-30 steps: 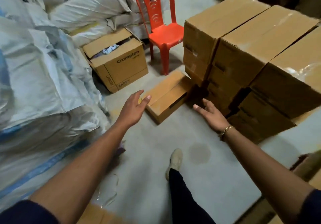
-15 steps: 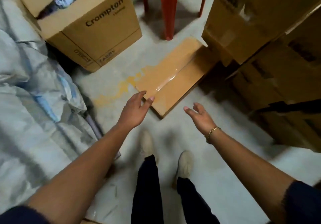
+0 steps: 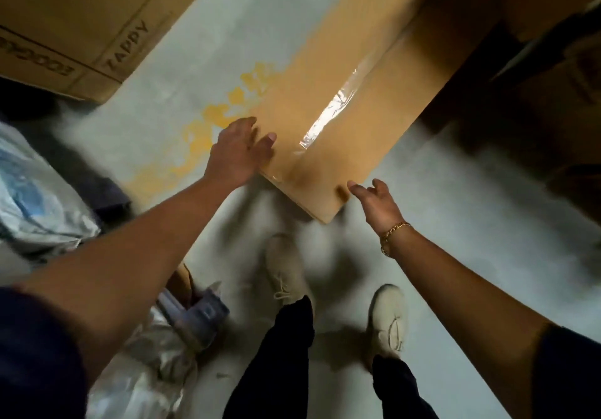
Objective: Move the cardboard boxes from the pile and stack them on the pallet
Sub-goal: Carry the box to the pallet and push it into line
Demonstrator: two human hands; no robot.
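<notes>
A flat cardboard box (image 3: pixel 341 100), sealed with clear tape (image 3: pixel 328 116), is seen lying on the concrete floor (image 3: pixel 227 28) beside a stack of boxes (image 3: pixel 533 70). The left hand (image 3: pixel 239 152) is laid against its near-left corner, fingers spread. The right hand (image 3: pixel 377 204) is held open at the near-right corner, nothing yet gripped. A printed carton (image 3: pixel 81 18) is noted at upper left.

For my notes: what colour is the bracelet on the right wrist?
Gold, a chain bracelet; clearest in the head view.

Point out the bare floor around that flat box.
Bare floor runs between the printed box and the flat box, and right of the right hand. Crowded: sacks left, stacked boxes right.
</notes>
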